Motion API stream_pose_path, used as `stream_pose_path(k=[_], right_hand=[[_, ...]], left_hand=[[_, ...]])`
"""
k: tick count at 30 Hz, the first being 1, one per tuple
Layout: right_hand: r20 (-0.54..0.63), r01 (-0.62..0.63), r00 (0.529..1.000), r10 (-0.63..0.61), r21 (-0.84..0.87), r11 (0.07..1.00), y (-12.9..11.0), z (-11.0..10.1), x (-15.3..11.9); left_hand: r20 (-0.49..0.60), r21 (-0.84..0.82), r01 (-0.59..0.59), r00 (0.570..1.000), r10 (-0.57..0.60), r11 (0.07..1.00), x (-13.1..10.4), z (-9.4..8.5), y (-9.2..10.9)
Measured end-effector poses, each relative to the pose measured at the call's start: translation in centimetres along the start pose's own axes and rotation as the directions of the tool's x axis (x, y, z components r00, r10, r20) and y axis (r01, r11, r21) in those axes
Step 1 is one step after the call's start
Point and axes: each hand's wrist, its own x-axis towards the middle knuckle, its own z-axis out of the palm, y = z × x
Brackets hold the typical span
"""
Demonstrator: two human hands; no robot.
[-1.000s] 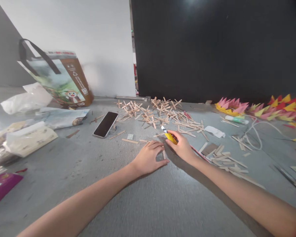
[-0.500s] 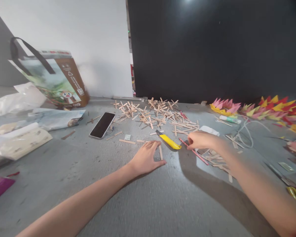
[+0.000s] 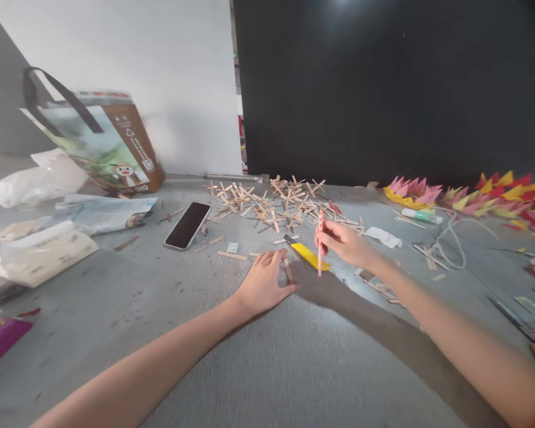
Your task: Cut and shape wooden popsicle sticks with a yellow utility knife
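My left hand (image 3: 264, 284) rests on the grey table. Its thumb and fingertips press at the two ends of a flat wooden craft stick (image 3: 288, 271), pinning it to the table. Held nearly upright in my right hand (image 3: 339, 242) is a pink patterned pencil (image 3: 320, 245), its lower tip just above the table. Behind the pencil, partly covered by it, lies a yellow utility knife (image 3: 305, 254) with its dark end toward the back left. A heap of glued craft-stick crosses (image 3: 261, 205) spreads beyond both hands.
At the left are a black phone (image 3: 187, 226), a printed carrier bag (image 3: 111, 142) and plastic packages (image 3: 49, 252). To the right lie loose sticks (image 3: 381, 286), a white paper (image 3: 383, 236), a glue stick (image 3: 421, 216), a cable (image 3: 461, 241), paper crowns (image 3: 412, 191) and scissors (image 3: 512, 318).
My right hand has picked up the pencil from the table, turned it upright and brought it left beside the knife. My left hand stays at the craft stick.
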Motion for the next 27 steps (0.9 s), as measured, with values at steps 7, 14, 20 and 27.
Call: stream_pose_path(k=[7,14,20,27], right_hand=[[-0.077,0.001,0.996,0.037,0.439,0.898,1.6,6.5,-1.6],[-0.274,0.062,0.962,0.006,0.24,0.969,3.8,6.3,-1.9],[-0.213,0.227,0.963,-0.165,0.313,0.922,3.6,6.9,-3.0],[0.018,0.239,0.969,-0.247,0.187,0.953,3.0,6.5,-2.7]], left_hand=[[-0.006,-0.012,0.026,1.0,-0.026,1.0,0.1,-0.1,-0.1],[-0.019,-0.036,0.043,0.999,-0.044,0.998,0.1,-0.5,0.1],[0.0,0.028,0.011,1.0,-0.011,1.0,0.2,-1.0,-0.2],[0.012,0.016,-0.015,1.0,0.015,1.0,0.4,-1.2,-0.7]])
